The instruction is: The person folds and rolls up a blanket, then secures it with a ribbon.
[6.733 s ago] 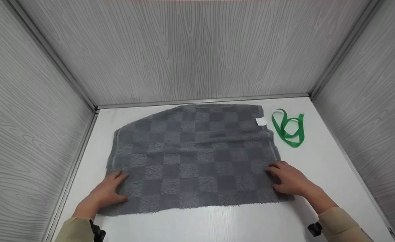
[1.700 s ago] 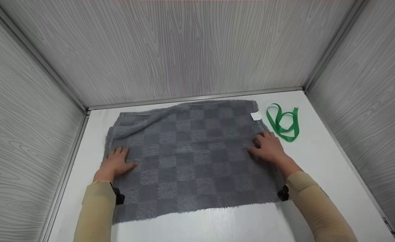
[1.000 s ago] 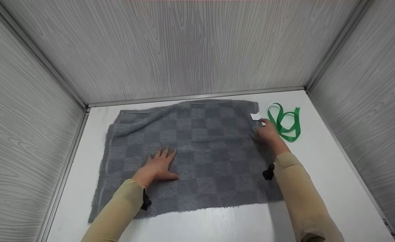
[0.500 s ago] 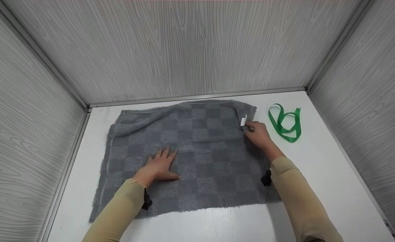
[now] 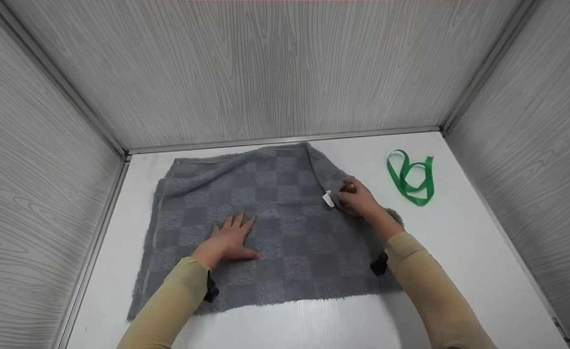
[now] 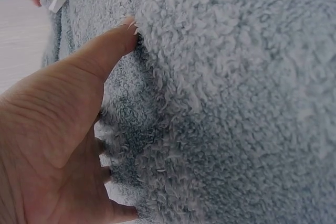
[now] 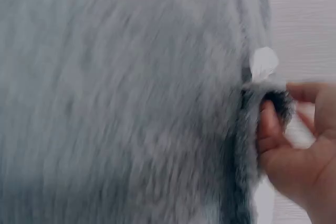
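A grey towel (image 5: 294, 232) with a checkered pile lies spread over the white table. My left hand (image 5: 229, 240) rests flat on its middle, fingers spread; in the left wrist view the thumb and fingertips of that hand (image 6: 63, 114) press into the pile. My right hand (image 5: 357, 198) pinches the towel's right edge close to a white tag (image 5: 328, 199). That edge is drawn inward, so the far right corner is folded over. Seen from the right wrist, the fingers of my right hand (image 7: 299, 145) curl around the towel edge, with the tag (image 7: 263, 62) just beyond them.
A loosely looped green ribbon (image 5: 428, 182) lies on the white table (image 5: 474, 252) to the right of the towel. Grey wood-grain panels (image 5: 275, 72) stand at the back and both sides. The towel's far left part has a rolled fold (image 5: 207, 179).
My right hand has moved up the right edge, gripped it by the tag, and pulled it left and nearer, folding the corner. The left hand slid from the left edge to the middle.
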The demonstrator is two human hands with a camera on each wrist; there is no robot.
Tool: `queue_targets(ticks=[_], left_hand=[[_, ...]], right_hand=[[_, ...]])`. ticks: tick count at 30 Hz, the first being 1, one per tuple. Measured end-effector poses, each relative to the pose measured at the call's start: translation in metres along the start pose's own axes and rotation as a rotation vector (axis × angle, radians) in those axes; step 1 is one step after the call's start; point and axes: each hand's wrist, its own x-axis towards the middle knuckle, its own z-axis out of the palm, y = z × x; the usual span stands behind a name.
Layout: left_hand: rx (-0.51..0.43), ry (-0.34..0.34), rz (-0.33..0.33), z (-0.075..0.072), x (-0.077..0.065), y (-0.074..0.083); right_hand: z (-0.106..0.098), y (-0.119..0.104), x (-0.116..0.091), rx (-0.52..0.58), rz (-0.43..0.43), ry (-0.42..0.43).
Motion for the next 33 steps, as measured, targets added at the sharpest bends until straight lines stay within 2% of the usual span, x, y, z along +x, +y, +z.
queue_targets(ticks=[2,5,8,10,12,14,16,19,22,26,28,30,33], left_hand=[[0.003,-0.005,-0.001,-0.001,0.001,0.0],[0.012,-0.01,-0.008,0.0,0.001,0.0],[0.019,-0.009,-0.008,0.0,0.002,0.0],[0.023,-0.007,-0.007,0.0,0.002,0.0],[0.024,-0.005,-0.008,0.0,0.002,0.0],[0.023,-0.003,-0.007,0.0,0.002,0.0],[0.023,-0.004,-0.005,0.0,0.002,0.0],[0.023,-0.008,-0.006,-0.001,0.002,0.001],[0.025,-0.013,-0.008,-0.003,0.002,0.002],[0.016,0.0,-0.005,-0.005,0.004,0.001],[0.004,0.041,-0.002,-0.006,0.005,-0.003],[-0.014,0.118,-0.007,-0.008,0.007,-0.011],[-0.03,0.263,-0.038,-0.015,0.011,-0.032]], right_hand=[[0.0,-0.003,0.001,0.089,0.072,0.015],[-0.001,-0.008,0.004,0.137,0.145,0.027],[-0.007,-0.014,0.011,0.192,0.188,0.086],[-0.016,-0.019,0.016,0.247,0.166,0.152],[-0.026,-0.025,0.02,0.295,0.102,0.209],[-0.037,-0.03,0.022,0.265,0.029,0.248],[-0.045,-0.034,0.022,0.143,-0.037,0.255],[-0.045,-0.035,0.018,-0.123,-0.077,0.257],[-0.035,-0.031,0.01,-0.328,-0.111,0.221],[-0.016,-0.022,0.003,-0.589,-0.142,0.114],[-0.008,-0.016,-0.001,-0.721,-0.136,0.04],[-0.001,-0.009,-0.004,-0.84,-0.125,-0.034],[0.006,-0.001,-0.007,-0.907,-0.103,-0.109]])
